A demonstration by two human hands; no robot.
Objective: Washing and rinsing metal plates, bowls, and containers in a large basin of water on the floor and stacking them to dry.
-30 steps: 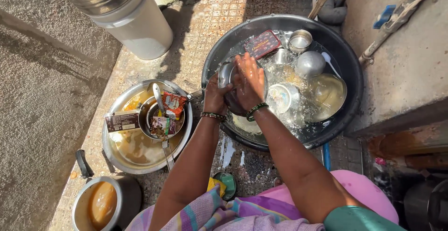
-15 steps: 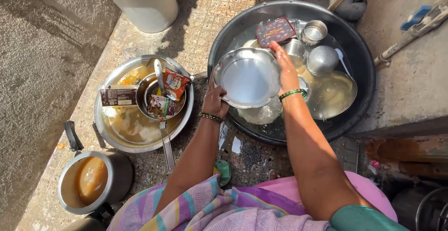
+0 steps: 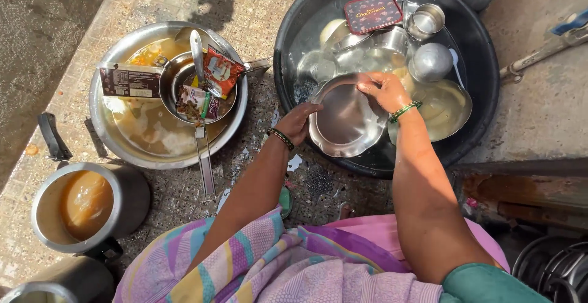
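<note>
Head view showed both hands on a scalloped steel plate [image 3: 346, 119] tilted over the black wash tub [image 3: 484, 64]. Left hand [image 3: 299, 122] had its fingers gripping the near rim, right hand [image 3: 383, 89] clamped the far edge. Plate looked rinsed, but cups, bowls and the greasy steel basin [image 3: 110, 138] all sat unwashed.

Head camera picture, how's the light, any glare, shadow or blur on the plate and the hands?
Head view: hard sunlight from above; the steel plate shows glare on its rim, its centre shaded by the right hand; the left hand is sharp; water in the black tub glints; the frame's top left floor lies in shadow.
</note>
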